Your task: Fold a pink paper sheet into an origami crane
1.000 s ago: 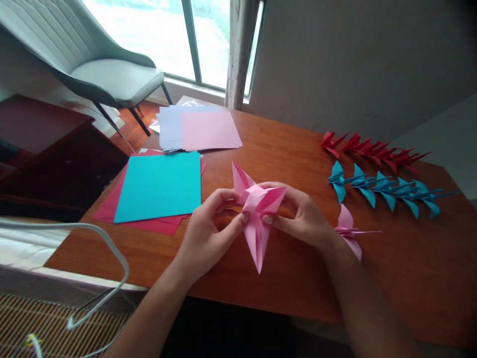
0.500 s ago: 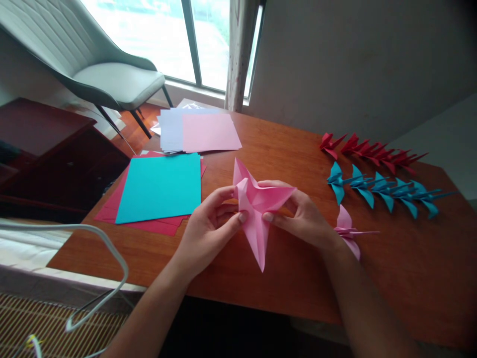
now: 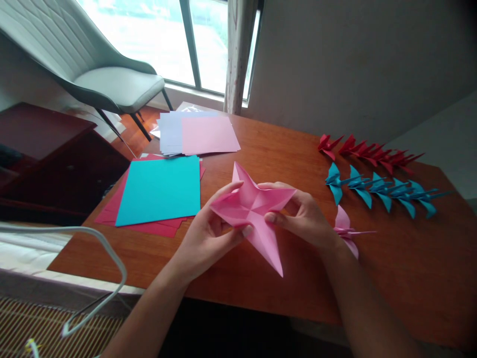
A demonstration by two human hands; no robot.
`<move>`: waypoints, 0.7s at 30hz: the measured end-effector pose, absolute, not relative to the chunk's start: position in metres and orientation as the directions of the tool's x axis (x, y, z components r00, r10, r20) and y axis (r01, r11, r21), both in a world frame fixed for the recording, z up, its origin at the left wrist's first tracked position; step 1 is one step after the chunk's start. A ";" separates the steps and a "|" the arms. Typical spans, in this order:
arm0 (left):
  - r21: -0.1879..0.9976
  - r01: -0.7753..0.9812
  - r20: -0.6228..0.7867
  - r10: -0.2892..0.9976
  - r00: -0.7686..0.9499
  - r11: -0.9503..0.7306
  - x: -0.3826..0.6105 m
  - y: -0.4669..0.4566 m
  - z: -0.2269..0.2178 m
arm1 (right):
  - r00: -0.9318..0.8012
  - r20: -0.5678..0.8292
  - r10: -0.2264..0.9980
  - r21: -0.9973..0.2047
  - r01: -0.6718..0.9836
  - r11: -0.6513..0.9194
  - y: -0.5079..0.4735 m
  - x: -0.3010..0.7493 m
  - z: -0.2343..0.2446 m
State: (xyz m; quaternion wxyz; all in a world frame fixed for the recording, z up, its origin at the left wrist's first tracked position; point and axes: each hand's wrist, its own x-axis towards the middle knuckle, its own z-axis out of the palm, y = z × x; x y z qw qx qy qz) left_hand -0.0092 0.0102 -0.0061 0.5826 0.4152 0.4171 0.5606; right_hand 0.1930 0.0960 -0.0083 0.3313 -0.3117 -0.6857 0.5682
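Left hand (image 3: 206, 236), right hand (image 3: 309, 221) pinched partly folded pink paper (image 3: 253, 206); finished figures (image 3: 376, 191) at 3 o'clock, unfolded sheets (image 3: 160, 189) 10 o'clock.

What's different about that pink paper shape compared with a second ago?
The pink paper shape has been spread open: from a narrow bundle, tip pointing down, into a flatter star whose long tip swings rightward. The left hand and right hand both keep hold of it. The red figures, blue figures and teal sheet lie as before.
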 end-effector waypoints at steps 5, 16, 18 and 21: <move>0.947 -0.321 -0.010 0.998 0.069 0.032 -0.010 0.010 -0.007 | -0.610 0.080 0.788 -0.991 0.037 0.130 0.095 0.191 -0.006; 0.959 -0.280 -0.052 0.999 -0.003 0.050 -0.011 0.008 -0.009 | -0.514 0.126 0.848 -0.992 -0.045 0.121 0.095 0.192 -0.014; 0.962 -0.267 -0.059 0.998 -0.013 0.053 -0.011 0.008 -0.009 | -0.508 0.131 0.851 -0.991 -0.057 0.119 0.096 0.192 -0.014; 0.961 -0.271 -0.068 0.998 -0.014 0.062 -0.011 0.007 -0.008 | -0.497 0.119 0.859 -0.993 -0.057 0.105 0.096 0.191 -0.014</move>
